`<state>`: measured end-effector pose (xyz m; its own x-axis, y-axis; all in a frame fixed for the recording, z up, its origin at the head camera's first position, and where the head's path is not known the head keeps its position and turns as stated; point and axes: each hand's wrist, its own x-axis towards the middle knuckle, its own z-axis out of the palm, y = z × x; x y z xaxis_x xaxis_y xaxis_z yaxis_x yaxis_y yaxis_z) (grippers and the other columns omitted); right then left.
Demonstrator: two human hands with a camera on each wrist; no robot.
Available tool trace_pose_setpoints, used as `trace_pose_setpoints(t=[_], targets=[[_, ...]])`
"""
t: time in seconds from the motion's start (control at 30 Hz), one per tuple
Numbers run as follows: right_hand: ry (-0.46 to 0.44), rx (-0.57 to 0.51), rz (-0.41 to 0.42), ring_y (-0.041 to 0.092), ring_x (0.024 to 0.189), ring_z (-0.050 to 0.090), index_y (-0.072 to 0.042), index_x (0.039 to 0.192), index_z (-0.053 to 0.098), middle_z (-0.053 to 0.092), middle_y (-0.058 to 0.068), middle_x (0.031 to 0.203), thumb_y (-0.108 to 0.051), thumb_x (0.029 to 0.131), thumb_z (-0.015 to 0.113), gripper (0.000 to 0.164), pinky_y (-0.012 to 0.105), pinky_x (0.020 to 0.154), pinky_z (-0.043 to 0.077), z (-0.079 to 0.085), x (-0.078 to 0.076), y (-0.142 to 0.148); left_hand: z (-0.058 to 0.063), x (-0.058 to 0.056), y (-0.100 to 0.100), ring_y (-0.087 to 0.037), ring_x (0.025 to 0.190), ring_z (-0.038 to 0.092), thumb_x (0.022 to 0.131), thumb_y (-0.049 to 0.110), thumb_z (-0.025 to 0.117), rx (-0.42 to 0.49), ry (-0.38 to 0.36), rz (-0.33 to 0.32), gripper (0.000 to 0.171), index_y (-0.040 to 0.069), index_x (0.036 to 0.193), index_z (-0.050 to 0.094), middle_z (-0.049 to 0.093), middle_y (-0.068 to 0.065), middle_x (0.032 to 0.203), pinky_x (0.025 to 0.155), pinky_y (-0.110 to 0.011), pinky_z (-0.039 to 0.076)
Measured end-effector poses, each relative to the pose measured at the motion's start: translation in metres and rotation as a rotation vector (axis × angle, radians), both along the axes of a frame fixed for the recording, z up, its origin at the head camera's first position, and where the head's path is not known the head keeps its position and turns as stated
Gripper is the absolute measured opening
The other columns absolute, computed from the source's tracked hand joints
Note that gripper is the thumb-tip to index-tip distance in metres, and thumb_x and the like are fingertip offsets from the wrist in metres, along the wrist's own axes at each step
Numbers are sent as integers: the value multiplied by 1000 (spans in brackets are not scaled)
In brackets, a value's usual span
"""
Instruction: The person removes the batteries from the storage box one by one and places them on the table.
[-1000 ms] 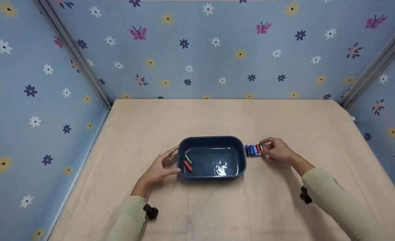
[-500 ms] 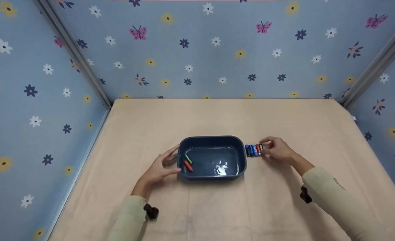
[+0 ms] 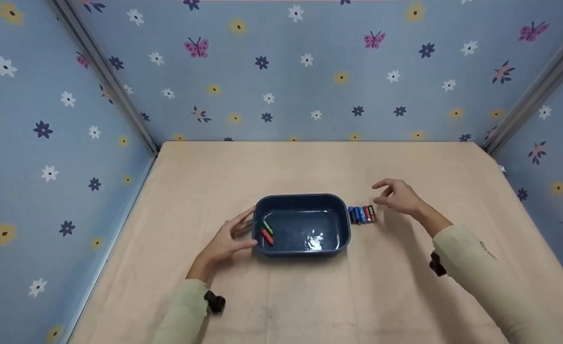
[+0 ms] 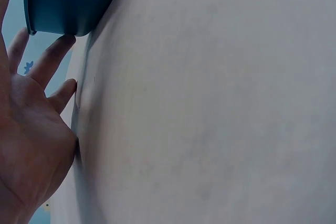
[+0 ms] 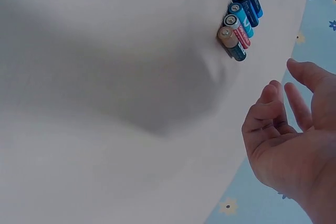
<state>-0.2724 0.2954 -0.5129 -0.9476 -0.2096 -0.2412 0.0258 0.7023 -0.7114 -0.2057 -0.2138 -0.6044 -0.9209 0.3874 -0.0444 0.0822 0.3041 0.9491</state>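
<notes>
A dark blue rectangular bin (image 3: 302, 253) stands mid-table. Inside it, by the left wall, lie a red battery (image 3: 268, 237) and a green battery (image 3: 268, 227). My left hand (image 3: 224, 243) touches the bin's left end with spread, fairly straight fingers; the left wrist view shows fingertips against the bin wall (image 4: 68, 3). Right of the bin, several batteries (image 3: 361, 214) lie side by side in a row, blue, red and black-and-tan ones among them. My right hand (image 3: 398, 197) hovers just above and right of this row (image 5: 237, 22), holding nothing, its fingers loosely bent and apart from the batteries.
A beige cloth covers the table (image 3: 310, 296). Blue flower-patterned panels (image 3: 310, 71) enclose the back and both sides, with metal posts at the corners. Small black devices (image 3: 214, 302) sit on both sleeves.
My right hand has let go of the end battery in the row and risen away toward the back. The left hand and bin have stayed in place.
</notes>
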Motion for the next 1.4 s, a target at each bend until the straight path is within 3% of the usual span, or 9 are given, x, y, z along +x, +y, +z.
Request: trace_pose_setpoints(t=[0.17, 0.37, 0.53, 0.63, 0.87, 1.2, 1.4], targets=[[35, 13, 20, 19, 95, 61, 2, 155, 62, 69, 21, 120, -16, 106, 76, 54, 25, 78, 52, 0, -5, -6, 0, 1, 1, -36, 166, 50, 98, 16, 88, -3, -22, 15, 93, 31, 176, 41, 58, -12, 171, 139, -70, -21], [91, 3, 138, 30, 103, 68, -4, 157, 62, 65, 33, 140, -20, 103, 82, 60, 32, 84, 56, 6, -16, -16, 0, -1, 1, -38, 166, 49, 96, 17, 90, 3, -20, -3, 94, 30, 176, 41, 58, -13, 171, 138, -73, -20], [94, -8, 187, 40, 115, 70, -6, 157, 62, 65, 33, 143, -20, 103, 82, 59, 47, 97, 59, 8, -22, -34, 0, -1, 0, -39, 165, 50, 95, 17, 92, 3, -3, -16, 98, 28, 177, 40, 55, -13, 173, 137, -75, -19], [80, -17, 208, 41, 116, 69, -6, 156, 63, 65, 33, 142, -21, 104, 82, 58, 50, 99, 59, 8, -24, -47, 0, -1, 0, -39, 165, 50, 95, 16, 92, -1, 5, -25, 99, 26, 178, 38, 52, -12, 175, 137, -76, -20], [74, -19, 247, 39, 114, 72, -9, 157, 65, 68, 32, 145, -18, 103, 81, 56, 46, 97, 61, 11, -27, -76, -1, -1, 0, -41, 166, 48, 95, 12, 90, 21, 16, -46, 99, 21, 178, 37, 52, -14, 175, 136, -75, -23], [45, -44, 295, 33, 110, 70, -11, 154, 68, 69, 30, 147, -17, 102, 83, 55, 34, 90, 58, 15, -31, -115, -1, 0, 0, -41, 165, 50, 92, 19, 94, -18, 17, -24, 102, 23, 177, 39, 50, -13, 176, 137, -77, -18], [58, -71, 321, 27, 101, 67, -11, 152, 69, 70, 30, 144, -14, 102, 82, 51, 35, 89, 57, 16, -29, -139, 1, 0, 0, -39, 164, 51, 93, 19, 93, -18, 13, -16, 100, 25, 177, 39, 52, -12, 175, 137, -76, -17]])
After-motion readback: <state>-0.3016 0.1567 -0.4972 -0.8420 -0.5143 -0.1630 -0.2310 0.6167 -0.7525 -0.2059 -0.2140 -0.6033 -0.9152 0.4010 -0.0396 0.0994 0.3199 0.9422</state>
